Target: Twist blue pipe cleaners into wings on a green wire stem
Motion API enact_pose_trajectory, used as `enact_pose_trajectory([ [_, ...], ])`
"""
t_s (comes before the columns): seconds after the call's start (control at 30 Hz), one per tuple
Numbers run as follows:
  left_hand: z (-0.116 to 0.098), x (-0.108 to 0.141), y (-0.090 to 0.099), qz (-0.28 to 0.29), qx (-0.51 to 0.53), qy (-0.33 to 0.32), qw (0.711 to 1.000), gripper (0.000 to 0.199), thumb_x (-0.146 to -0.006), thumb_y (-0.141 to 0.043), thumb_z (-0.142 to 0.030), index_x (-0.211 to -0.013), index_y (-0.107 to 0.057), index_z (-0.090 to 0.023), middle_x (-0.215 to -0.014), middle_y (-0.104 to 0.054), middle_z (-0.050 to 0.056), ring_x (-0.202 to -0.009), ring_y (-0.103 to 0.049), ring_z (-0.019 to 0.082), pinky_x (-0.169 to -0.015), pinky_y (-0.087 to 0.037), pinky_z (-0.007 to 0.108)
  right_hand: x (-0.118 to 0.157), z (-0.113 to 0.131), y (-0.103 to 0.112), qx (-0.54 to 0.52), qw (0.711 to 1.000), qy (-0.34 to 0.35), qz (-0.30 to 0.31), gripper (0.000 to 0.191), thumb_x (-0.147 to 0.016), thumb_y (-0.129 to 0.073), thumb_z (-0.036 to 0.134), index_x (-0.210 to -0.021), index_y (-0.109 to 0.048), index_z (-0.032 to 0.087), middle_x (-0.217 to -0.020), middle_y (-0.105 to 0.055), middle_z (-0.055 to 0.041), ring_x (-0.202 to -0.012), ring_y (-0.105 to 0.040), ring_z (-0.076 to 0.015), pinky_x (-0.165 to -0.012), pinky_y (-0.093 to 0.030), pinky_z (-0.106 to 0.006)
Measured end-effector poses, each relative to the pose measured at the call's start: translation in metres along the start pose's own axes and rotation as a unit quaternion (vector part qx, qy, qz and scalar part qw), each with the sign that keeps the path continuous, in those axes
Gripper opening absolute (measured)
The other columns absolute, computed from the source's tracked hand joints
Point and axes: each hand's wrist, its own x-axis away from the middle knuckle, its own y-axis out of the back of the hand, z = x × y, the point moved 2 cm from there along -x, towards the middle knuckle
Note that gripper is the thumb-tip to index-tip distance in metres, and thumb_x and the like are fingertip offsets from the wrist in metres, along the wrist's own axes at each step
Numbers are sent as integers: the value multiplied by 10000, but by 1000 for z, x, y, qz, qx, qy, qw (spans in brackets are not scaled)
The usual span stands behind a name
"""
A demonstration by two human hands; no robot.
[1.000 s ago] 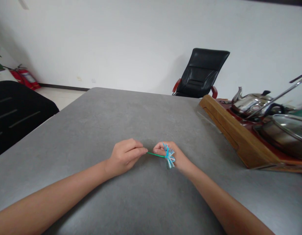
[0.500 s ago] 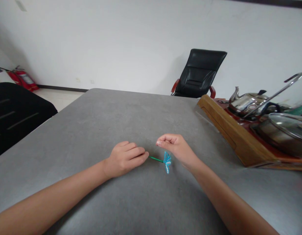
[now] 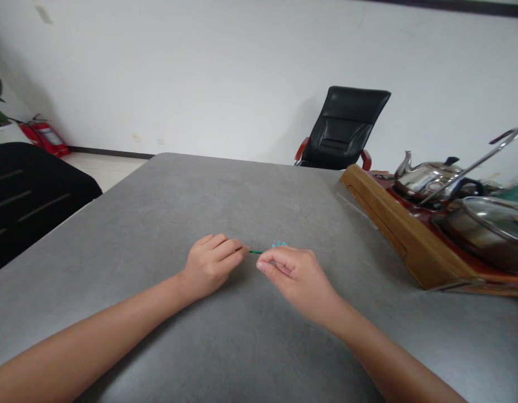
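Between my two hands runs the thin green stem of a blue beaded flower. My left hand is closed, pinching the stem's left end with thumb and fingers. My right hand is closed in a pinch just in front of the stem's right part. I cannot make out what those fingers hold, or whether they touch the stem. Only the tips of the blue petals show behind my right hand, which hides the rest of the flower head.
Both forearms are over the grey table. At the right stands a wooden tea tray bearing a metal kettle and a glass-lidded pot. A black chair is beyond the table, another black chair at left.
My right hand has come down and left, in front of the flower head it was above. My left hand has risen slightly, moving the stem up and left.
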Motion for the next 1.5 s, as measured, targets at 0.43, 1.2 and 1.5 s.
enact_pose_trajectory([
  [0.43, 4, 4, -6, -28, 80, 137, 987, 129, -873, -525, -132, -926, -638, -161, -860, -632, 55, -779, -564, 162, -681, -461, 271, 6, -12, -27, 114, 991, 1, 75, 219, -908, -432, 190, -806, -625, 195, -758, -666, -18, -726, -614, -159, -645, -357, -255],
  [1.2, -2, 0, 0, -23, 124, -43, 991, 205, -898, -461, -126, -986, -620, -219, -816, -660, 12, -684, -548, 119, -595, -342, 269, -18, -64, -22, -362, 908, -211, 27, 235, -667, -679, 395, -666, -630, 166, -596, -521, 24, -562, -427, -102, -532, -301, -234],
  [1.5, -4, 0, 2, 20, 55, -99, 993, 151, -900, -514, -144, -1013, -601, -194, -882, -690, 2, -698, -548, 116, -597, -329, 286, -16, -45, -10, -336, 927, -168, -4, 238, -724, -645, 404, -677, -617, 173, -576, -456, 35, -531, -383, -97, -499, -284, -238],
])
